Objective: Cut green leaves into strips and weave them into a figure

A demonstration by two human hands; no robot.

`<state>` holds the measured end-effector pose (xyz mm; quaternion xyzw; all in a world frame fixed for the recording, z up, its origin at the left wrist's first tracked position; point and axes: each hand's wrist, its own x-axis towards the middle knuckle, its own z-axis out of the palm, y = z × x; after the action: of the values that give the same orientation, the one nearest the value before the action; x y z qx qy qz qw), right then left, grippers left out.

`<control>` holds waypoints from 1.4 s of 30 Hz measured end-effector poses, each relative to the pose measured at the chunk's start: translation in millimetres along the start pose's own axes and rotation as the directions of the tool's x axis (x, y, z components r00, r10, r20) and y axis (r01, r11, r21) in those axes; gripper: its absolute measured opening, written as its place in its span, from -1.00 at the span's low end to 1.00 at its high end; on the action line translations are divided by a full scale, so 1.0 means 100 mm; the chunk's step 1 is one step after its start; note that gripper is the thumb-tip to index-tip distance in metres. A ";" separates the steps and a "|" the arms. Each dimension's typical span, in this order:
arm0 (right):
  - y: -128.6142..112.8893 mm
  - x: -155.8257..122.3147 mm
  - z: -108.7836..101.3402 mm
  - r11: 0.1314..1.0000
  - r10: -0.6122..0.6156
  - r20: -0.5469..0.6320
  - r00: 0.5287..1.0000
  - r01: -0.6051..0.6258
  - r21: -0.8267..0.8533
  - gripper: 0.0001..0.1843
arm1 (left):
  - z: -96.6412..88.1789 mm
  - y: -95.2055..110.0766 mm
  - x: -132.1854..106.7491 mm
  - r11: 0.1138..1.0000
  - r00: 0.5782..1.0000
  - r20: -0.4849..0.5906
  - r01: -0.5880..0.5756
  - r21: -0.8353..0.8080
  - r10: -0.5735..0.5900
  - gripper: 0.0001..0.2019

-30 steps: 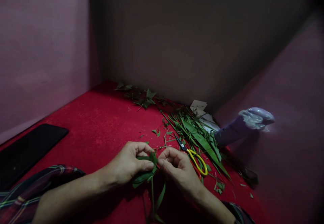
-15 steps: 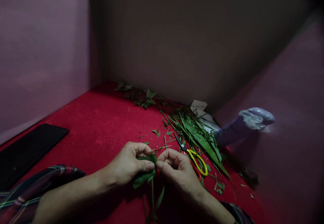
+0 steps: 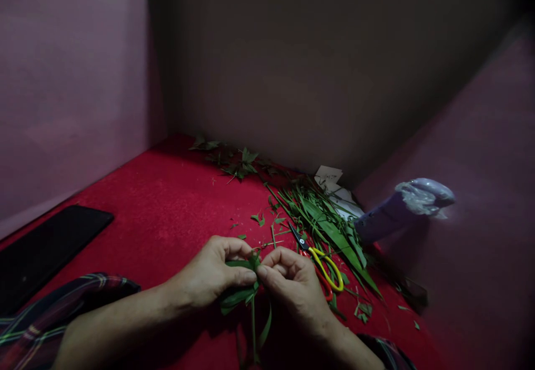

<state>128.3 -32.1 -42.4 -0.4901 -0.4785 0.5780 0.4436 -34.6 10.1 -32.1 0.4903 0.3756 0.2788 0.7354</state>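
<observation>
My left hand [image 3: 209, 272] and my right hand [image 3: 295, 283] meet low in the view over a red cloth surface [image 3: 167, 208]. Both pinch a small bundle of folded green leaf strips [image 3: 242, 292]. The left thumb presses on top of the leaf, and the right thumb and forefinger pinch its upper end. Loose strip ends hang down between my wrists. Yellow-handled scissors [image 3: 321, 258] lie just right of my right hand.
A pile of long green leaves [image 3: 330, 225] lies beyond the scissors, with leaf scraps [image 3: 240, 164] near the back wall. A purple plastic-wrapped object [image 3: 401, 205] leans at the right. A black flat slab [image 3: 45, 247] lies at the left. White paper [image 3: 334, 183] sits in the corner.
My right hand has closed in against the left, so its fingertips now touch the left thumb on the leaf. The rest is unchanged.
</observation>
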 end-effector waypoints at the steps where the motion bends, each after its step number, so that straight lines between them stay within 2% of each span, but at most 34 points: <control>1: 0.01 0.00 0.00 1.000 -0.012 -0.003 1.000 0.012 -0.004 -0.70 | 0.00 0.00 0.00 1.000 1.000 0.009 0.000 -0.008 0.000 -0.78; 10: -0.01 -0.01 -0.01 0.999 -0.032 0.053 0.998 0.032 0.001 -0.72 | 0.00 0.05 0.00 0.997 0.999 -0.045 0.006 0.074 -0.003 -0.75; 32: -0.03 0.01 -0.03 0.986 -0.077 0.061 0.995 0.085 -0.142 -0.76 | 0.00 0.03 0.01 0.998 0.996 -0.088 -0.002 0.067 0.008 -0.83; 36: -0.01 0.01 -0.06 0.963 -0.105 0.063 0.992 0.117 -0.244 -0.77 | 0.01 0.04 0.00 0.996 0.991 -0.131 0.005 0.088 0.006 -0.83; 42: -0.09 -0.01 -0.09 0.844 -0.154 0.076 0.985 0.171 -0.508 -0.78 | -0.01 0.07 0.00 0.991 0.991 -0.130 -0.006 0.136 0.024 -0.83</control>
<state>137.6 -31.0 -33.5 -0.5387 -0.6618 0.3980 0.3368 -35.3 12.8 -26.2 0.5222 0.4375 0.2899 0.6722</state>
